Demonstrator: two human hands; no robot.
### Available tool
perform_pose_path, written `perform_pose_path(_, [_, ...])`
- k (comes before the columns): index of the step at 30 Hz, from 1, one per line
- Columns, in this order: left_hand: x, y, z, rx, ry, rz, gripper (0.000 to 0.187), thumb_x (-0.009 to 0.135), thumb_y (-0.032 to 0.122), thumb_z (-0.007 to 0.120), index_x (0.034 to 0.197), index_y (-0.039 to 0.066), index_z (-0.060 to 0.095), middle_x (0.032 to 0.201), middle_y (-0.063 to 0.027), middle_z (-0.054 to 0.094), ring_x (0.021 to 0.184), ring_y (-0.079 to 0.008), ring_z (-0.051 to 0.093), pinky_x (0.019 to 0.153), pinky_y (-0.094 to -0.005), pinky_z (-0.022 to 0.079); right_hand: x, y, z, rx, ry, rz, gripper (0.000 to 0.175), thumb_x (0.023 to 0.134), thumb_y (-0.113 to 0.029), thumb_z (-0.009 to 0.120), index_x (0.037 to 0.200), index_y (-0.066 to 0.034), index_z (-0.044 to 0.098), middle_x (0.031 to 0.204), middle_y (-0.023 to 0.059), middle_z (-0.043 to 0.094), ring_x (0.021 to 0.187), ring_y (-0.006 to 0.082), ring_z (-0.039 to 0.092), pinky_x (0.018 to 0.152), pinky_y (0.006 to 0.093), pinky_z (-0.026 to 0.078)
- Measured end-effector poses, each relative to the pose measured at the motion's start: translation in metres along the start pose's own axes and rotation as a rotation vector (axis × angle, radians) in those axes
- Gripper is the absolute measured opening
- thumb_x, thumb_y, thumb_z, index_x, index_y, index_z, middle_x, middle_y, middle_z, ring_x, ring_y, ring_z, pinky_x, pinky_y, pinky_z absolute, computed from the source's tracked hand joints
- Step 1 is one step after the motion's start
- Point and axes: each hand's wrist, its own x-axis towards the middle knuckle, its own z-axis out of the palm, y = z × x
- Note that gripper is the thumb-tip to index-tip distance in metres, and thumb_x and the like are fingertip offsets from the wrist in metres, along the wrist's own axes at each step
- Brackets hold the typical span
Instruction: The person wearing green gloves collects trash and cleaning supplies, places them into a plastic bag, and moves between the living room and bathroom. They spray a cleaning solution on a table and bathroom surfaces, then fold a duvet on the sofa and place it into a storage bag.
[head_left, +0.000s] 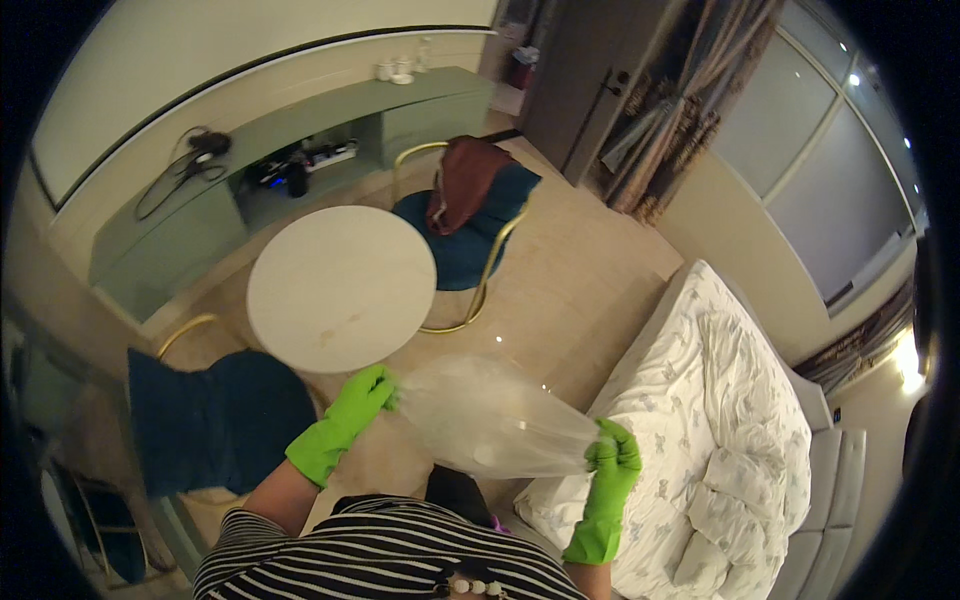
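Note:
A translucent plastic bag (491, 420) is stretched out in front of my body, above the tiled floor. My left hand (375, 390), in a green rubber glove, grips one end of it beside the near edge of the round white table (337, 285). At the other end my right hand (613, 448), gloved the same way, is closed on the plastic near the bed. The bag looks puffed out between the two hands. Brownish stains (337, 331) mark the tabletop.
Two blue chairs with gold frames (221, 420) flank the table; a reddish-brown garment (465, 184) hangs over the far one. A green cabinet (439, 112) runs along the wall, with cables (196, 157) on top. To the right is a bed with a patterned white cover (675, 375).

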Motion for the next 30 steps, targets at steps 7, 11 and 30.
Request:
perform_pose_path(7, [0.211, 0.014, 0.107, -0.023, 0.041, 0.014, 0.013, 0.095, 0.008, 0.05, 0.101, 0.0, 0.059, 0.08, -0.0047, 0.059, 0.068, -0.013, 0.057, 0.063, -0.0267, 0.049, 0.192, -0.014, -0.03, -0.02, 0.057, -0.037, 0.024, 0.093, -0.019, 0.06, 0.107, -0.0005, 0.065, 0.067, -0.0023, 0.054, 0.058, 0.005, 0.044, 0.053, 0.0194, 0.034])
perform_pose_path(11, [0.297, 0.031, 0.15, 0.036, 0.071, 0.02, 0.015, 0.095, 0.009, 0.051, 0.102, 0.0, 0.061, 0.082, -0.0042, 0.061, 0.069, -0.0117, 0.058, 0.063, -0.0258, 0.049, 0.317, -0.025, -0.033, -0.166, 0.109, -0.078, 0.024, 0.094, -0.019, 0.057, 0.108, -0.0015, 0.065, 0.064, -0.0043, 0.051, 0.055, 0.003, 0.04, 0.05, 0.0182, 0.029])
perform_pose_path(30, [0.828, 0.118, 0.278, -0.071, -0.06, -0.085, 0.022, 0.095, 0.016, 0.056, 0.108, 0.0, 0.061, 0.083, -0.0079, 0.065, 0.07, -0.015, 0.062, 0.067, -0.0297, 0.054, 0.847, 0.009, -0.015, -0.145, 0.318, -0.199, 0.021, 0.094, -0.014, 0.059, 0.107, -0.0007, 0.067, 0.071, -0.0021, 0.057, 0.056, 0.003, 0.044, 0.05, 0.017, 0.032])
